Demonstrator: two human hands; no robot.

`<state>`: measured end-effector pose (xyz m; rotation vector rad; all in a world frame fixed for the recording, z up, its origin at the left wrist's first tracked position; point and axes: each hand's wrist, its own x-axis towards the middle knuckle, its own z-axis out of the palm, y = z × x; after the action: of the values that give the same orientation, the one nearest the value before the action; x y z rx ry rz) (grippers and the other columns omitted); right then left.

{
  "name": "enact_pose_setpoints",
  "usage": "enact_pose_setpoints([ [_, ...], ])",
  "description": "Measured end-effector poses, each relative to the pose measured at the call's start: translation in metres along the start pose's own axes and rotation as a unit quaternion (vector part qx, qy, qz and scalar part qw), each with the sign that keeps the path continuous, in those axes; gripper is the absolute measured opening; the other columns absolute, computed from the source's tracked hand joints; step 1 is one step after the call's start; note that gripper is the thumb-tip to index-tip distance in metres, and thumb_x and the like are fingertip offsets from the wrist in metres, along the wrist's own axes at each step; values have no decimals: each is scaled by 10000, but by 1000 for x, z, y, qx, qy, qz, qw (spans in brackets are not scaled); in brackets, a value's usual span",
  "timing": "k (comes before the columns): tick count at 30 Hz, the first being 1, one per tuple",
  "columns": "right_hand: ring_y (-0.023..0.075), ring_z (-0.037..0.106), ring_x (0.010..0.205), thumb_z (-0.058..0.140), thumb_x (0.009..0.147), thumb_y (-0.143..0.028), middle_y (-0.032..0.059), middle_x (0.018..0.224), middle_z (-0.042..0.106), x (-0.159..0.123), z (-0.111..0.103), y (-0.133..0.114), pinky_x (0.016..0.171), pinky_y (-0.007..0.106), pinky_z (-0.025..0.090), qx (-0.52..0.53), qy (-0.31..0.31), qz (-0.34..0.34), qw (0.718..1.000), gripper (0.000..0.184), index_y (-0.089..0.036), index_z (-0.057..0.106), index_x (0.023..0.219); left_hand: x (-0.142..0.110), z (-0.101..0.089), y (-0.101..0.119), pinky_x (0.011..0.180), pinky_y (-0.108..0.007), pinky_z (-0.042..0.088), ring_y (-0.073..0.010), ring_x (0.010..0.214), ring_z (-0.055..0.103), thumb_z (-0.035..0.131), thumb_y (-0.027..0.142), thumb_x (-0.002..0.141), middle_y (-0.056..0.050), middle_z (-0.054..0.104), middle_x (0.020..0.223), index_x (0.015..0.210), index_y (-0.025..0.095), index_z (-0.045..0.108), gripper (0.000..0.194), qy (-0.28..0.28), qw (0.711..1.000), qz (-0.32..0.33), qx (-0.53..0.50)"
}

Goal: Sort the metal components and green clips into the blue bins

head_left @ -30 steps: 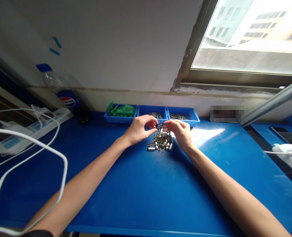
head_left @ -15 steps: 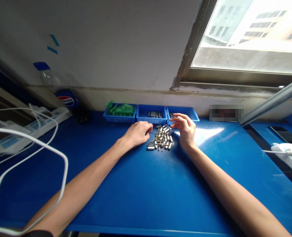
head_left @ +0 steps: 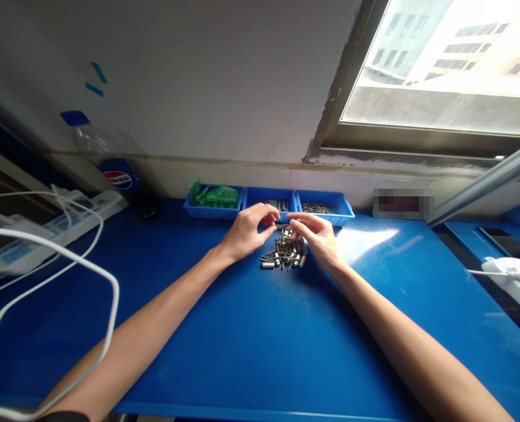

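A pile of small metal pins and grey cylindrical pieces (head_left: 281, 253) lies on the blue table (head_left: 251, 340). Over the pile's far left edge, my left hand (head_left: 246, 231) has thumb and fingertips drawn together in a pinch; whatever is between them is too small to make out. Facing it from the right, my right hand (head_left: 318, 237) also pinches, its fingertips close to the left ones above the pile. What it holds, if anything, I cannot name.
Behind the hands stand three blue bins: one with green packets (head_left: 218, 196), one with grey pieces (head_left: 278, 204), one with thin pins (head_left: 317, 207). A cola bottle (head_left: 118, 173), white power strip (head_left: 62, 228) and looping white cable (head_left: 116, 287) are at left.
My right hand has moved left from in front of the right bin to the pile, its fingers closing. My left hand has risen slightly and shifted right, bringing the fingertips near each other.
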<state>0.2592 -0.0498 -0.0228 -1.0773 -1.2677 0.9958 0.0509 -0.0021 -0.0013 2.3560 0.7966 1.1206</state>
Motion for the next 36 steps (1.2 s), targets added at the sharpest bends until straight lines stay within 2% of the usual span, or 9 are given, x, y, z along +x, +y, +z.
enact_pose_setpoints([
  [5, 201, 722, 716, 831, 827, -452, 42, 853, 803, 2, 1, 7, 761, 372, 591, 63, -26, 39, 997, 254, -226, 824, 943, -2, 2, 2, 799, -289, 573, -160, 817, 688, 728, 177, 895, -19, 715, 906, 972, 188, 661, 102, 6, 1000, -10, -2],
  [8, 209, 729, 720, 775, 865, -432, 53, 839, 793, 5, -3, 10, 771, 380, 593, 69, 47, 10, 996, 230, -211, 813, 921, -3, 5, 0, 839, -325, 597, -187, 865, 712, 732, 228, 911, -46, 741, 957, 1008, 182, 678, 121, 11, 999, -35, 13],
  [10, 220, 746, 758, 712, 891, -418, 67, 911, 798, 8, -8, 10, 781, 388, 595, 66, 128, -23, 989, 244, -211, 788, 996, -4, 9, -3, 965, -375, 594, -220, 1021, 728, 637, 193, 969, -89, 767, 1099, 1101, 172, 704, 150, -33, 999, -19, 22],
  [13, 206, 743, 740, 653, 888, -390, 70, 1062, 790, 10, -15, 9, 745, 380, 590, 42, 220, -57, 973, 385, -248, 680, 1245, -5, 16, -10, 1122, -404, 533, -242, 1291, 641, 507, 43, 962, -104, 718, 1361, 1346, 186, 672, 441, -154, 986, 50, 35],
  [16, 184, 688, 638, 627, 880, -399, 49, 1012, 775, 9, -18, 12, 668, 356, 564, 9, 242, -63, 968, 440, -268, 603, 1300, -5, 20, -13, 1127, -413, 531, -258, 1351, 591, 540, -33, 884, -77, 687, 1431, 1465, 239, 614, 646, -230, 968, 78, 71],
  [18, 186, 664, 618, 619, 888, -421, 39, 955, 762, 8, -17, 15, 646, 353, 550, -7, 228, -62, 972, 417, -268, 596, 1275, -4, 20, -13, 1131, -434, 521, -268, 1341, 590, 570, -36, 871, -87, 703, 1401, 1407, 239, 664, 610, -244, 961, 88, 93],
  [23, 193, 645, 615, 604, 912, -452, 29, 944, 746, 6, -13, 18, 648, 369, 544, -13, 194, -62, 979, 407, -281, 576, 1280, -2, 11, -6, 980, -370, 562, -248, 1131, 656, 562, 58, 959, -118, 749, 1197, 1156, 196, 752, 306, -230, 960, 87, 134],
  [28, 171, 617, 582, 651, 879, -418, 19, 891, 745, 5, -12, 14, 626, 341, 526, 21, 186, -49, 981, 346, -262, 622, 1187, -4, 4, -9, 845, -280, 556, -195, 958, 700, 556, 72, 969, -84, 727, 1086, 1067, 196, 720, 228, -225, 968, 14, 110],
  [36, 164, 593, 581, 668, 873, -410, 11, 834, 745, 3, -7, 12, 587, 319, 506, 19, 154, -36, 987, 242, -238, 683, 1042, -10, 14, -22, 873, -315, 581, -204, 915, 746, 655, 88, 899, -53, 788, 984, 960, 185, 727, 135, -112, 993, -18, 19],
])
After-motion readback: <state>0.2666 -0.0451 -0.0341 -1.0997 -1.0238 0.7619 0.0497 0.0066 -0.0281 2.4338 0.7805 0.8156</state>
